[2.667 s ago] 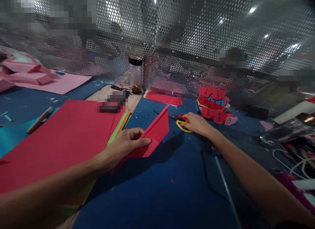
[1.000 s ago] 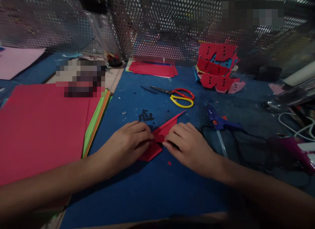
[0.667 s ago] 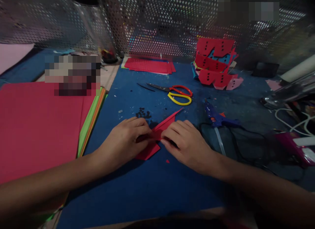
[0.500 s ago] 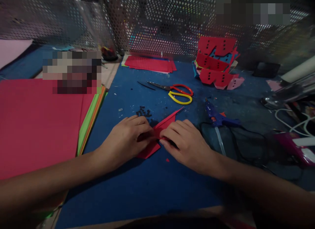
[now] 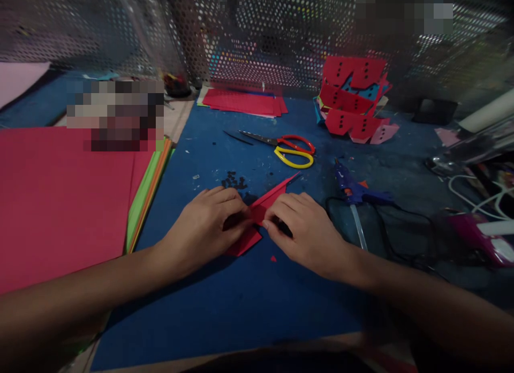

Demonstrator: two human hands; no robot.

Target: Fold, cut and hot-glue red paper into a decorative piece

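A folded piece of red paper (image 5: 246, 242) lies slantwise on the blue mat, its narrow end pointing up and right. My left hand (image 5: 212, 220) is closed on its left part, fingertips pressed near the middle. On the right, my right hand (image 5: 303, 231) pinches the paper's edge with thumb and fingers; the fingertips of both hands are close together. Small black paper bits (image 5: 233, 180) lie just beyond my left hand. Further back rest scissors (image 5: 277, 143) with one red and one yellow handle. A tiny red scrap (image 5: 273, 258) sits below the paper.
Large red sheets (image 5: 64, 202) are stacked at left over green and orange ones. Red strips (image 5: 241, 101) lie at the back beside cut red pieces with black dots (image 5: 353, 100). A blue glue gun (image 5: 353, 188) with its cord is at right, near a magenta object (image 5: 477, 236).
My right hand's fingertips have slid slightly to the right along the red paper. My left hand stays almost where it was.
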